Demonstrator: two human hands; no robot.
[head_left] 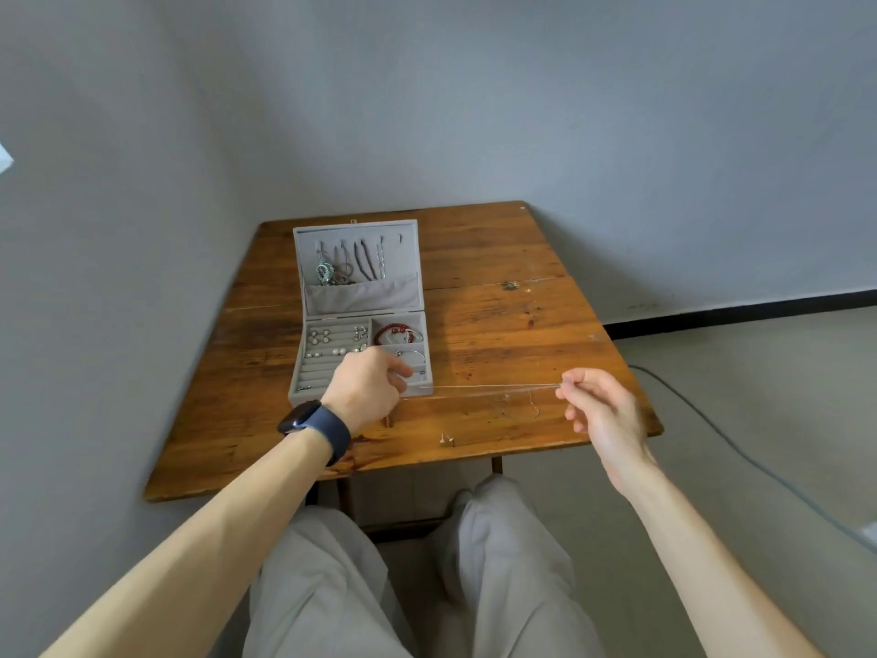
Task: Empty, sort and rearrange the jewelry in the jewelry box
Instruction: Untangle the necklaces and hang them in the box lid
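A grey jewelry box (361, 306) stands open on the wooden table (498, 325). Necklaces hang in its lid (356, 263). Its tray holds earrings and rings on the left, a red bead bracelet (395, 333) and a silver bangle (412, 354) on the right. A thin silver chain (489, 388) is stretched taut above the table between my two hands. My left hand (368, 387) pinches one end by the box's front right corner. My right hand (599, 406) pinches the other end over the table's right side.
A small pair of earrings (447, 439) lies near the table's front edge. Another fine chain (531, 410) lies loose on the wood under the stretched one. The table stands in a wall corner. A grey cable (740, 448) runs across the floor at right.
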